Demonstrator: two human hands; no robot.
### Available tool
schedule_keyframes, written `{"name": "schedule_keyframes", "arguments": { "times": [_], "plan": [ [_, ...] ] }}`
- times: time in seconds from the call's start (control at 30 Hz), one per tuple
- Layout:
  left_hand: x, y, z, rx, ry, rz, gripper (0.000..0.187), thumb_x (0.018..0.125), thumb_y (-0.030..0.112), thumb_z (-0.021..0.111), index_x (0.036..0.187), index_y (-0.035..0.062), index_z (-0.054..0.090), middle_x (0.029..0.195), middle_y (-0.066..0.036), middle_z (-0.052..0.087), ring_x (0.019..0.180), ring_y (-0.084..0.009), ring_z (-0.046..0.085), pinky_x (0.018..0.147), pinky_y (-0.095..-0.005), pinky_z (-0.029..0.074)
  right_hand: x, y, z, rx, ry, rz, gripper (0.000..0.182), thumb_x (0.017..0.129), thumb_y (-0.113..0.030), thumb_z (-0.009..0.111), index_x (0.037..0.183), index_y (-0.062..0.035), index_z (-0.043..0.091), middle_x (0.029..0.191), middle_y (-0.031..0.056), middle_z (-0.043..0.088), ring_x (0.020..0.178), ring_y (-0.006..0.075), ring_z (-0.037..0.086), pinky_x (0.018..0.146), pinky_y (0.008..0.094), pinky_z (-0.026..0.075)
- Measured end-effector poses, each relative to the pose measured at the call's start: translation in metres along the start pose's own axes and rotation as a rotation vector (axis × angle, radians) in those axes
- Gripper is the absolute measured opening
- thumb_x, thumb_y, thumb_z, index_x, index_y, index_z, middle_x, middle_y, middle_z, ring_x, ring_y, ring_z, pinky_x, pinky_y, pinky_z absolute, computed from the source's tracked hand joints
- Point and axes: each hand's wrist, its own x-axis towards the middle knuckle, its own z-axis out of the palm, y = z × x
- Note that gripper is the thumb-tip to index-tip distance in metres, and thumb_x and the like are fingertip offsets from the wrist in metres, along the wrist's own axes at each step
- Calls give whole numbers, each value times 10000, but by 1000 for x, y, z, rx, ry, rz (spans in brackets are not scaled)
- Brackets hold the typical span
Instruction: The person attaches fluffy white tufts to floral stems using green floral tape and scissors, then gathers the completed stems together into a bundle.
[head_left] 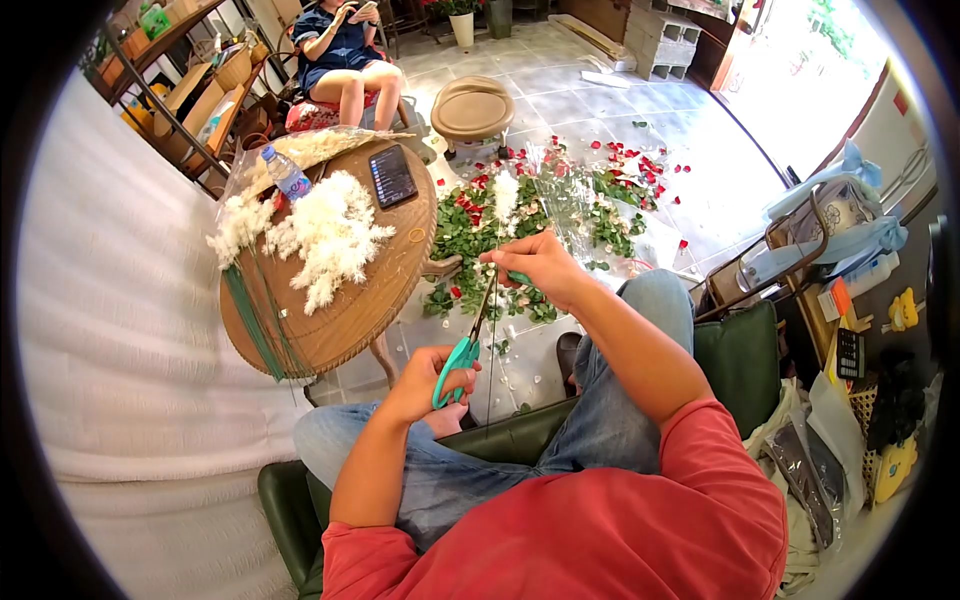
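Teal-handled scissors point(460, 366) are in my left hand point(432, 385), its fingers wrapped round the handles. The blades point up toward my right hand point(535, 268), whose fingers pinch a thin stem topped by a white fluffy plume point(504, 197). A bit of green shows at my right fingers, too small to make out. Below the hand the thin stem hangs down past the scissors. To the left, white fluffy plumes point(335, 232) with dark green stems point(255, 325) lie on the round wooden table point(400, 270).
A phone point(392, 176) and a bottle point(286, 174) stand or lie on the table. Leaves and red petals point(625, 165) litter the floor beyond my knees. Behind them is a stool point(472, 108). Another person point(345, 55) sits at the back left. Shelving holds baskets.
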Motion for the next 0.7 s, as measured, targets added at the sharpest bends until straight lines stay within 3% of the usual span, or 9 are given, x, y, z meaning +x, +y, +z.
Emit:
{"name": "schedule_keyframes", "arguments": {
  "times": [0.03,0.1,0.23,0.43,0.5,0.63,0.7],
  "plan": [
    [0,-1,0,0,1,0,242,870,97,685,1021,-84,631,748,-58,621,633,-121,595,566,-261,493,0,0,1,0,-1,0,237,945,-175,657,941,39,758,901,106,731,915,145,625,778,303,470],
    [1,-3,-1,-13,-9,15,234,875,90,678,1018,-88,628,740,-66,619,622,-130,595,556,-264,487,0,-1,3,-22,23,20,304,939,-155,669,726,56,716,957,148,737,906,152,643,663,304,478],
    [-1,-2,-1,-8,-2,16,231,878,88,676,1016,-91,626,733,-72,621,612,-137,600,547,-267,480,0,-2,5,-33,32,25,299,942,-153,664,736,58,716,942,148,736,913,152,646,680,306,480],
    [-1,-2,-1,-1,-6,5,208,886,106,678,991,-69,636,728,-76,630,593,-143,607,538,-267,475,-3,-4,10,-16,28,-20,254,952,-158,649,855,55,747,843,112,724,862,131,629,701,308,480],
    [1,-3,0,35,12,4,185,894,122,679,954,-48,641,724,-74,635,586,-140,608,532,-263,472,-5,-8,10,-27,4,61,245,964,-178,636,980,35,757,780,69,711,789,105,594,730,296,473],
    [0,0,5,63,51,-38,177,901,135,681,917,-36,639,722,-74,642,583,-138,612,528,-263,471,-7,-7,16,-128,13,89,263,971,-199,627,1074,12,747,740,38,696,741,87,563,745,277,461],
    [2,-3,6,93,56,2,174,905,138,683,901,-30,637,719,-70,644,579,-136,613,526,-262,471,-4,3,17,-137,11,40,255,964,-216,640,1116,-44,751,723,26,674,649,68,521,608,250,422]
  ]
}}
